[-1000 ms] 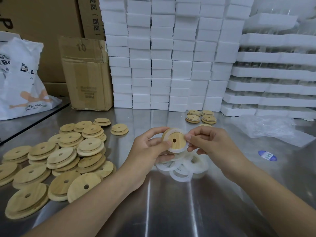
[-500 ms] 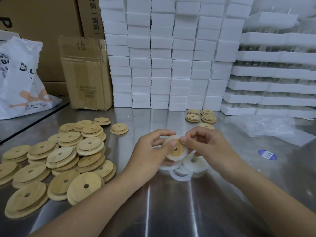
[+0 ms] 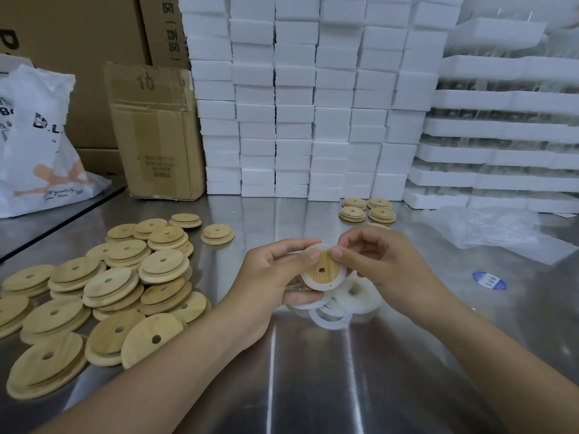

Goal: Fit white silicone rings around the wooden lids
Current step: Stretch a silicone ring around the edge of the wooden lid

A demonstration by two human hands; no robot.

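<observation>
We see a glossy brushed-steel tabletop, matt grained round wooden lids, smooth milky-white silicone rings, rough white foam blocks

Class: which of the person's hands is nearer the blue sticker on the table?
Right. The right hand is just left of the blue sticker, not touching it; the left hand is farther left, beyond the lid both hands hold.
</observation>
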